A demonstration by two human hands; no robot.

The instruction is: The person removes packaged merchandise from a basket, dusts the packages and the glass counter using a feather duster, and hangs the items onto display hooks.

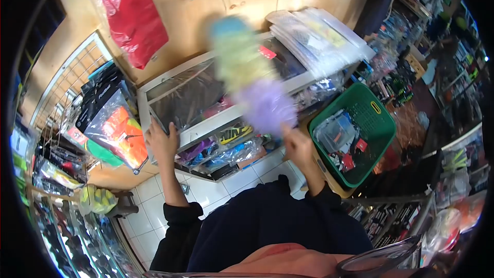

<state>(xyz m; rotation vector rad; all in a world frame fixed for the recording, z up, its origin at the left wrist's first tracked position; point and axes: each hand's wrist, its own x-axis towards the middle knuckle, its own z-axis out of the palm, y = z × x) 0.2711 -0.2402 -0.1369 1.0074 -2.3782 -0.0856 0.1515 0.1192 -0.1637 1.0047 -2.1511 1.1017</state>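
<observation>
A fluffy duster [239, 62] in blue, yellow-green and purple is blurred by motion above the glass display case [190, 139]. My right hand [298, 146] is closed round its near end, beside the purple part; the handle itself is hidden. My left hand [162, 139] rests on the near left corner of the case, fingers apart, with nothing in it. Inside the case, bagged goods show through the open front, among them a yellow item with black lettering [236, 131].
A stack of clear plastic packets [319, 38] lies on the case's right end. To the right stands a green basket [378, 149] holding small packages. Bagged sports goods [121, 134] hang at left, and a red bagged item [134, 18] hangs on the wooden wall.
</observation>
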